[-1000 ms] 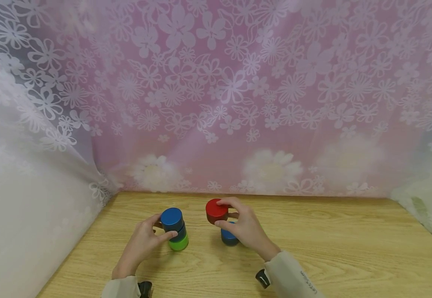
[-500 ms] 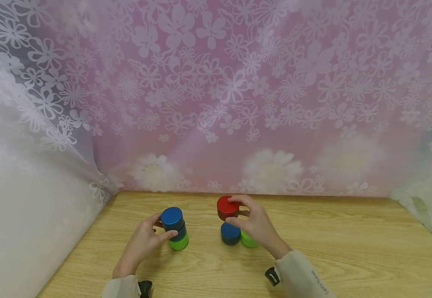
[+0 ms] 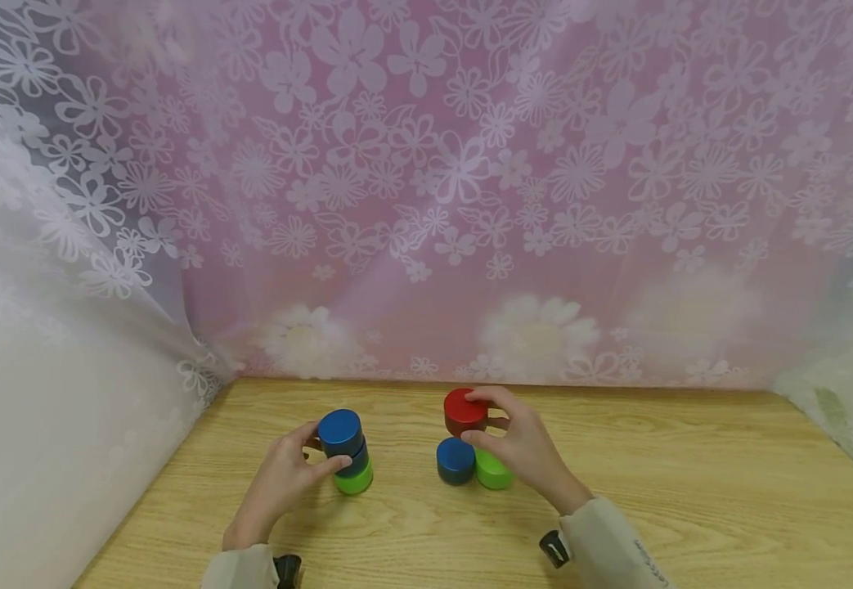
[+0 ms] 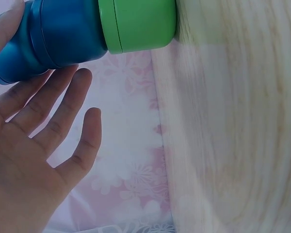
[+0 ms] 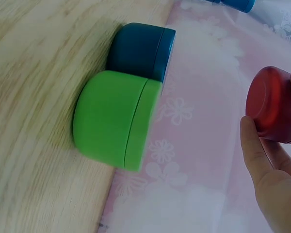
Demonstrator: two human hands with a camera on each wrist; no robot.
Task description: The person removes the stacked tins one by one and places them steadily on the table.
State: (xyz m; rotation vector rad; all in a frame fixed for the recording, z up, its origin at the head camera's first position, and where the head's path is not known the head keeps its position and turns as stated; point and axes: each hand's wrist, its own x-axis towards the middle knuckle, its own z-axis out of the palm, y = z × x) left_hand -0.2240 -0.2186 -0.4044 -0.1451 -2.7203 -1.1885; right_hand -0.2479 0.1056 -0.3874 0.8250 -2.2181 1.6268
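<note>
A small round red tin [image 3: 464, 411] is raised off the table, pinched between the thumb and fingers of my right hand [image 3: 527, 448]. It hovers above a blue tin [image 3: 455, 460] and a green tin [image 3: 494, 469], which stand side by side, touching, in the right wrist view. To the left is a stack: a blue tin [image 3: 340, 427] over a second blue tin [image 3: 359, 461], with a green tin [image 4: 138, 22] at the bottom on the table. My left hand [image 3: 282, 478] holds the blue part of this stack between thumb and fingers, its little finger free in the left wrist view.
Everything stands on a wood-grain table [image 3: 662, 483]. A pink flowered cloth [image 3: 426, 204] hangs along its back edge, and a pale cloth [image 3: 51, 368] drapes at the left side. Bare table surface lies between the stack and the two standing tins.
My right hand has carried the red tin to the right, from left of the standing blue tin to above the blue and green pair, uncovering the green one. The left hand and stack stay put.
</note>
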